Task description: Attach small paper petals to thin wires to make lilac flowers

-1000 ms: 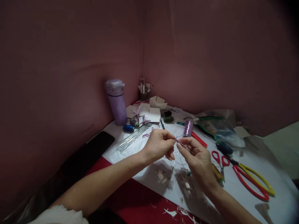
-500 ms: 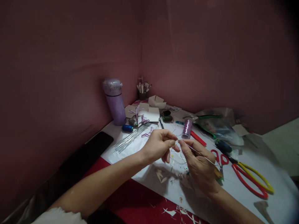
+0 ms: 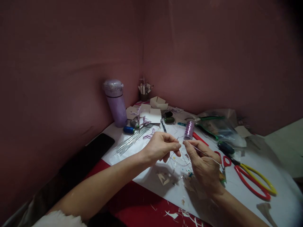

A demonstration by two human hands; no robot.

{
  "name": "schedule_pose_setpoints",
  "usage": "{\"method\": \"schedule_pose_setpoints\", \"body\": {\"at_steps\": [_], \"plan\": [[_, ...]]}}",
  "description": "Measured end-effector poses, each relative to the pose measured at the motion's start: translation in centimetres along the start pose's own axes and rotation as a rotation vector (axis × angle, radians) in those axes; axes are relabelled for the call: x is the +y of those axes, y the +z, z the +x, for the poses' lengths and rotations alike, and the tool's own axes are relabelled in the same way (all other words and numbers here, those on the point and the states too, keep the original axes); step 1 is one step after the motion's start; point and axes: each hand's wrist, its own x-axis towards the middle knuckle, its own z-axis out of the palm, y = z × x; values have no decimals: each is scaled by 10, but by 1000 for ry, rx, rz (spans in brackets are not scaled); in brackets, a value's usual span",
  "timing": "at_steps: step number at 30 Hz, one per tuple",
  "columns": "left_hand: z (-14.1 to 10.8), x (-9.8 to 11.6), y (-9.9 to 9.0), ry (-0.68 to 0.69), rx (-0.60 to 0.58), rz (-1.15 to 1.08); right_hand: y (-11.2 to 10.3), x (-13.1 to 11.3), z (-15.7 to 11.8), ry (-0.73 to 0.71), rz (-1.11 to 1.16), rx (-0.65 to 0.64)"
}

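My right hand (image 3: 204,165) is closed, pinching a thin metal wire (image 3: 208,155) between thumb and forefinger; the wire slants back across the fingers. Just left of it, my left hand (image 3: 162,146) has thumb and forefinger pressed together on what looks like a fine thread, with a small gap between the hands. Pale thread (image 3: 181,164) curves in a loop below the fingertips. A spool of shiny purple thread (image 3: 188,130) stands behind the hands. Small purple-and-white thread-wrapped pieces (image 3: 148,135) lie beyond my left hand, by a bundle of straight wires (image 3: 132,140).
Red-handled scissors (image 3: 226,161) and red-and-yellow-handled cutters (image 3: 257,181) lie to the right, with green-handled pliers (image 3: 208,131) behind. A purple bottle (image 3: 117,107) stands at the back left, near a blue thread spool (image 3: 128,130) and a dark phone (image 3: 100,146). Paper scraps (image 3: 163,178) litter the front.
My hands have drawn slightly apart, the right one shifting a little to the right with the wire. Both stay closed.
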Motion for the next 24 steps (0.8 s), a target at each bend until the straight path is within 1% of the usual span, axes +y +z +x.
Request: {"method": "schedule_pose_setpoints", "body": {"at_steps": [5, 7, 9, 13, 16, 18, 20, 22, 24], "plan": [[0, 0, 1, 8, -28, -32, 0, -2, -1, 38, 46, -10], [0, 0, 1, 13, -22, -22, 0, -3, -1, 47, 57, -19], [0, 0, 2, 18, 4, 0, 0, -4, -2, 52, 66, -25], [0, -1, 6, 49, 100, 56, 2, -6, -3, 68, 137, -27], [0, 0, 7, 86, 156, 44, 7, -6, -3, 139, 314, -48], [-1, 1, 8, 87, 167, 22, 12, -4, -3, 207, 455, -57], [-1, 2, 8, 69, 165, 9, 17, 0, -4, 250, 545, -45], [0, 2, 7, 47, 172, 11, 21, 3, -5, 242, 554, -9], [1, -1, 5, 64, 204, 46, 22, 4, -8, 190, 488, 36]]}}
